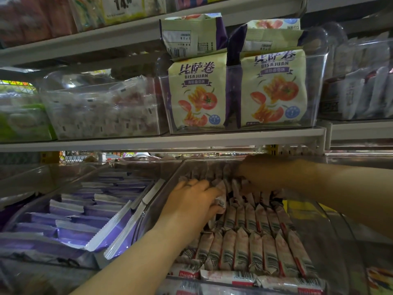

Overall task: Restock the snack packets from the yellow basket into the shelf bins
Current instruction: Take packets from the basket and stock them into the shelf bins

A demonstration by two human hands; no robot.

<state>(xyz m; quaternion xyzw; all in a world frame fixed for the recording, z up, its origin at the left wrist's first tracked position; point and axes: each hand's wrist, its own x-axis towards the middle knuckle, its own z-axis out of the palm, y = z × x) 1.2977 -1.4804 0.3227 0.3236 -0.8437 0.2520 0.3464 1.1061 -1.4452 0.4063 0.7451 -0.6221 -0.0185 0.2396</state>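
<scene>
While left hand (191, 201) curls round snack packet (220, 202), right hand (262, 174) at 2 o'clock rests among packet rows (255, 248) (fingers hidden, cannot tell).

left hand (191, 202) grips a snack packet (220, 202) inside the shelf bin (336, 237); right hand (262, 173) sits just behind and right of it, on the back row (213, 170). further rows (255, 252) stand in front of the grip, a neighbouring bin (38, 184) left, bagged snacks (197, 96) on the shelf (148, 142) above.

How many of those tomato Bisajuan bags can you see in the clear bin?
4 Bisajuan bags: two in front, left and right; two behind them, left and right. Others may be hidden.
</scene>
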